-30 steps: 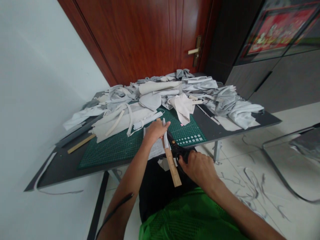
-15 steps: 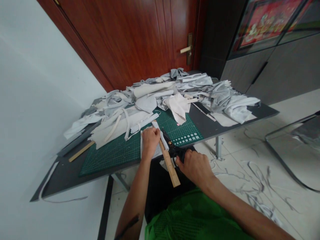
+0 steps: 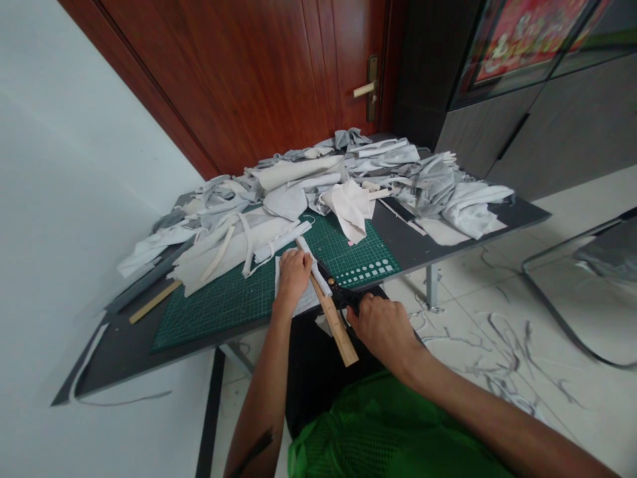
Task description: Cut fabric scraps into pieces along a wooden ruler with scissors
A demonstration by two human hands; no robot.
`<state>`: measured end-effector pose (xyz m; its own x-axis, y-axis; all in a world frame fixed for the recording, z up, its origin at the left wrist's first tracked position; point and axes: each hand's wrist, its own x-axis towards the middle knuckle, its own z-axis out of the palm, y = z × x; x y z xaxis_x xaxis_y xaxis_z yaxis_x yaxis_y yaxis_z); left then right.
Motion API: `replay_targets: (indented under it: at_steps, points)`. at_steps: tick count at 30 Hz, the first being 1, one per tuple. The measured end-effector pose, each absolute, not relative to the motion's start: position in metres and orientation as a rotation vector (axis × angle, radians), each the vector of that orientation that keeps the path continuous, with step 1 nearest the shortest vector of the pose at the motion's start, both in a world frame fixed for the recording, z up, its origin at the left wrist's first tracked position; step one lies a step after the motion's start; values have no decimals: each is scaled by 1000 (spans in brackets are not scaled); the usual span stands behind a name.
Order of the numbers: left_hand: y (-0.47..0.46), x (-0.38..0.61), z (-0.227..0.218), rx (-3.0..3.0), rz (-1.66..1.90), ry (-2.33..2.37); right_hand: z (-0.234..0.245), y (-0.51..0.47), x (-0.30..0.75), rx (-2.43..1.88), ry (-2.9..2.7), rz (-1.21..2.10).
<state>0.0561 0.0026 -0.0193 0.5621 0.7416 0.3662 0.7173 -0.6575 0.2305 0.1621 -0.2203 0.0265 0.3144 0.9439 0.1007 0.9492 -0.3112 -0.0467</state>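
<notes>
My left hand (image 3: 293,275) is closed at the upper part of a wooden ruler (image 3: 338,332), whose lower end sticks out past the table edge. Under the hand and ruler lies a pale piece of cloth (image 3: 306,303), with a white folded strip (image 3: 318,273) along the ruler's right side. My right hand (image 3: 383,326) is wrapped round the handles of black scissors (image 3: 343,293). Their blades point forward beside the white strip; how far apart they are is hard to make out. A green cutting mat (image 3: 209,325) lies beneath the work.
Heaped white and grey fabric scraps (image 3: 298,176) cover the back of the dark table (image 3: 114,355). A second wooden strip (image 3: 155,302) lies at left. Cut strips (image 3: 512,352) litter the floor, and a metal-framed chair (image 3: 552,302) stands at right.
The whole view has shifted slightly. Both hands keep their holds on the ruler and the scissors, with hardly any movement against the table.
</notes>
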Motion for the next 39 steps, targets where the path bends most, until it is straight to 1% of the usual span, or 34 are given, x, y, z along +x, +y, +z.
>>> replay_targets:
  at_steps: [6, 15, 20, 25, 34, 39]
  points:
    - [4, 56, -20, 2754, 666, 1282, 15, -217, 161, -2422, -1709, -231]
    - [2, 57, -18, 2792, 641, 1292, 22, -202, 166, -2467, -1652, -31]
    - [1, 59, -16, 2798, 621, 1308, 22, -195, 170, -2452, -1689, -29]
    - [0, 59, -15, 2789, 609, 1323, 30, -187, 176, -2452, -1772, 67]
    - [-3, 60, -14, 2731, 645, 1311, 40, -165, 177, -2494, -1699, 109]
    - [-5, 60, -13, 2641, 713, 1282, 39, -154, 177, -2458, -1779, 81]
